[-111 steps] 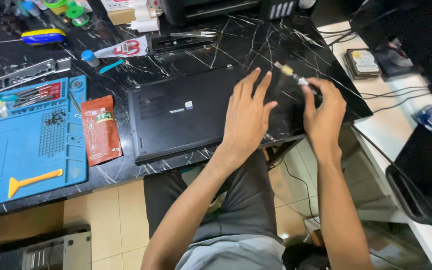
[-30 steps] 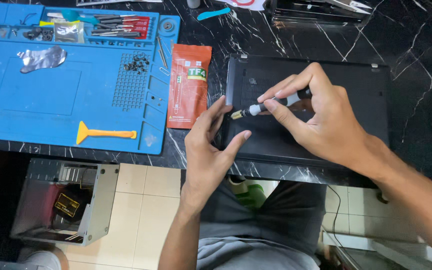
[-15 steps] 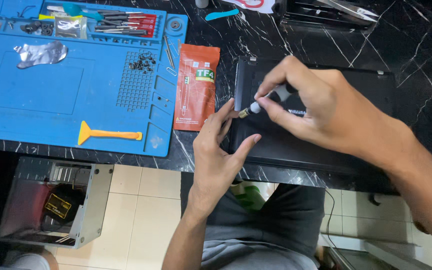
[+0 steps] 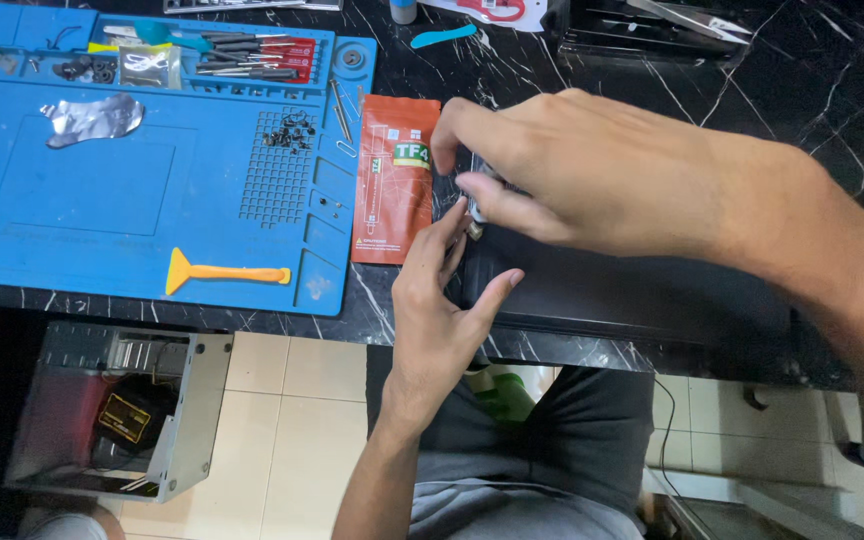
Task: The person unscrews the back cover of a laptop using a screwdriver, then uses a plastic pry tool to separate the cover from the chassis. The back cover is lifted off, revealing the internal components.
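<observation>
A black laptop [image 4: 612,295] lies bottom-up on the dark marble table, mostly covered by my arms. My right hand [image 4: 562,170] grips a small screwdriver [image 4: 476,196] upright over the laptop's near-left corner; only its silver tip shows. My left hand [image 4: 442,310] rests on that corner, fingertips touching the screwdriver tip. An orange foil sachet [image 4: 395,180] lies just left of the laptop.
A blue work mat [image 4: 152,190] at left holds an orange plastic scraper [image 4: 227,272], a pile of small black screws [image 4: 290,132], a foil scrap [image 4: 92,118] and tool bits [image 4: 252,55]. A metal case [image 4: 112,415] stands on the tiled floor below.
My right hand has swung the screwdriver upright and moved left over the laptop corner. My left fingers have closed in on its tip. The view has shifted slightly.
</observation>
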